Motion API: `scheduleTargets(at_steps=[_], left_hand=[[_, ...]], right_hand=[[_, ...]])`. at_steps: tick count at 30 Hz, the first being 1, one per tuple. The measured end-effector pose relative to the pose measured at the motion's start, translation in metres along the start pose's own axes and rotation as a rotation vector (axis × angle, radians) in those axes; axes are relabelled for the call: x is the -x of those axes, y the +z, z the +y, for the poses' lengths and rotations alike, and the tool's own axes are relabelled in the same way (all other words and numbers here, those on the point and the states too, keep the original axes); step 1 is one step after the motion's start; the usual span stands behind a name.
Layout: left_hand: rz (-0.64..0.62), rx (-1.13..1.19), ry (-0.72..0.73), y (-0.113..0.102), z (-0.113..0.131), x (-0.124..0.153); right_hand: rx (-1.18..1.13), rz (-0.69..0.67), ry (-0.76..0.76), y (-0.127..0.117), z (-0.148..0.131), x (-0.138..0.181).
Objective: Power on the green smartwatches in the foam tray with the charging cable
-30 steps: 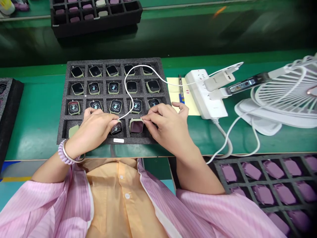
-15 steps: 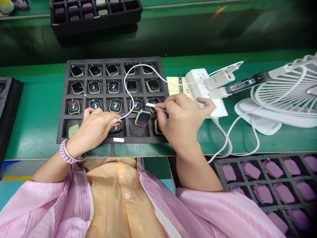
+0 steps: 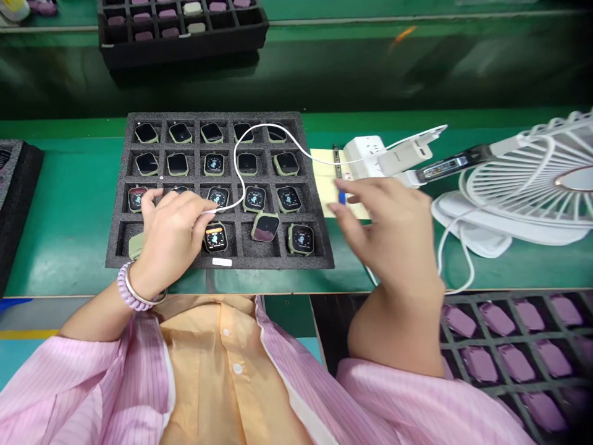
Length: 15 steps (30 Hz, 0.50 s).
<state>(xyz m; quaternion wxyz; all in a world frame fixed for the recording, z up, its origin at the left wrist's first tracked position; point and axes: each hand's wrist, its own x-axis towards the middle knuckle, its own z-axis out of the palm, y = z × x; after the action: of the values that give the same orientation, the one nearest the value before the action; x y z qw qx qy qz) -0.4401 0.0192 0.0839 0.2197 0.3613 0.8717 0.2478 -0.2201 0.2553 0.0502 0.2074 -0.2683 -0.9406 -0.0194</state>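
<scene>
A black foam tray (image 3: 115, 256) holds several green-cased smartwatches in its cells. My left hand (image 3: 171, 238) rests on the tray's front left and pinches the end of a white charging cable (image 3: 238, 167) just above a lit watch (image 3: 215, 238). A watch with a dark reddish screen (image 3: 265, 227) lies tilted in the cell beside it, and another lit watch (image 3: 301, 239) sits to its right. My right hand (image 3: 393, 232) hovers off the tray's right edge with fingers loosely spread and nothing in them, over a yellow note pad (image 3: 324, 179).
A white power strip (image 3: 368, 148) with plugged adapters sits right of the tray, and a white fan (image 3: 532, 191) lies beyond it. A second foam tray (image 3: 509, 346) with purple-wrapped pieces is at the lower right. Another black tray (image 3: 180, 28) stands at the back.
My right hand let go of the dark-screened watch, left it tilted in its cell, and swung right off the tray. My left hand pulled the cable end away from the lit watch.
</scene>
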Motion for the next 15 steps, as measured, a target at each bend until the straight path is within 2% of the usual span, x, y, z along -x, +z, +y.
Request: scheduleTargets(at_steps=[1, 3, 5, 8, 12, 13, 15], left_hand=[[0.062, -0.015, 0.008, -0.003, 0.0, 0.0], [0.161, -0.048, 0.021, -0.012, 0.0, -0.002], [0.228, -0.081, 0.025, -0.025, -0.004, -0.006], [0.247, -0.133, 0.008, -0.045, -0.022, -0.009], [0.369, -0.225, -0.127, -0.065, -0.069, 0.008], [0.309, -0.227, -0.126, -0.068, -0.081, 0.015], [0.018, -0.207, -0.034, -0.069, -0.101, 0.031]], right_hand=[[-0.003, 0.032, -0.205, 0.0, -0.011, 0.0], [0.063, 0.048, -0.496, -0.002, -0.038, -0.002], [0.142, 0.047, -0.652, -0.005, -0.06, -0.006], [0.182, 0.029, -0.695, -0.009, -0.074, -0.008], [0.157, 0.008, -0.643, -0.013, -0.066, -0.003], [0.131, 0.016, -0.632, -0.014, -0.064, -0.002], [0.051, 0.036, -0.609, -0.016, -0.062, -0.001]])
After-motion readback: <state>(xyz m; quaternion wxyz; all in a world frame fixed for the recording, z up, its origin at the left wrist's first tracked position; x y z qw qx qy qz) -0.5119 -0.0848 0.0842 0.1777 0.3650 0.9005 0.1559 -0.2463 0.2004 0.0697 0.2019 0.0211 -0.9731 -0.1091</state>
